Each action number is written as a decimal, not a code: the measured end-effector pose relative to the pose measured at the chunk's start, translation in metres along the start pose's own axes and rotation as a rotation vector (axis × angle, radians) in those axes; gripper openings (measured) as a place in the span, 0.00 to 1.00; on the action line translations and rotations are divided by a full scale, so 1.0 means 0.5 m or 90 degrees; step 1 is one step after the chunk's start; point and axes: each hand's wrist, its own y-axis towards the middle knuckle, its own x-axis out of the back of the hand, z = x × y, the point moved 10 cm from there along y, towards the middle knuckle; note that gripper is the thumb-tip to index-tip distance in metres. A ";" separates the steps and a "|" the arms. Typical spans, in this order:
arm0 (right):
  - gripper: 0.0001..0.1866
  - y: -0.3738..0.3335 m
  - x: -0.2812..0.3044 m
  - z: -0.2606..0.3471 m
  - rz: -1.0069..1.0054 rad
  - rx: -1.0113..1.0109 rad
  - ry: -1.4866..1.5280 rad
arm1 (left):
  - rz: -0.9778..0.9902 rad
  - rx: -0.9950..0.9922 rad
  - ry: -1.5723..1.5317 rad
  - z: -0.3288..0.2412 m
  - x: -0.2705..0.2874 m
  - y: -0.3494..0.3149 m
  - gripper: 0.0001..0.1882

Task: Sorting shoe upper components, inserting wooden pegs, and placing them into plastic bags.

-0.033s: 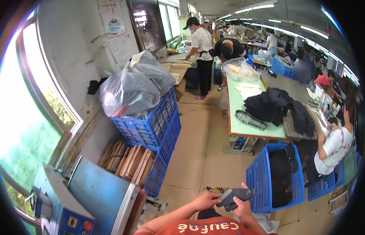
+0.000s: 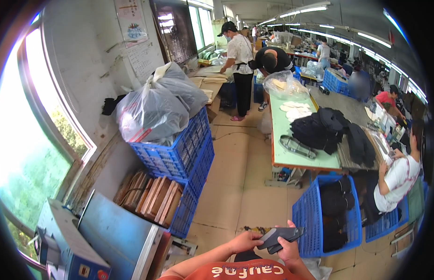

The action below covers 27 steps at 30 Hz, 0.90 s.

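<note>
In front of my body I hold some flat, dark grey pieces [image 2: 275, 236] that look like cut material and overlap each other. My left hand [image 2: 246, 241] pinches them at their left end. At the other end my right hand [image 2: 288, 247] grips them, thumb on top and fingers hidden partly underneath. What the pieces are made of, and how many there are, cannot be made out. The nearest thing to my right hand is a blue plastic crate [image 2: 306, 224] containing black bundles [image 2: 336, 200].
Left of me stands a blue machine [image 2: 115, 228] beside wooden boards [image 2: 156, 198] and stacked blue crates [image 2: 198, 163] topped by a plastic bag [image 2: 154, 109]. A green-topped table [image 2: 284, 130] bears black cloth [image 2: 322, 126]. Co-workers stand farther back; one in white [image 2: 398, 179] sits at right.
The view has shifted slightly. The grey pieces in my hands are tilted a little differently; both hands keep their hold.
</note>
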 end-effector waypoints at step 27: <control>0.35 1.164 -0.183 -0.098 0.003 -0.198 0.125 | -0.199 0.013 -0.374 -0.135 1.019 0.534 0.13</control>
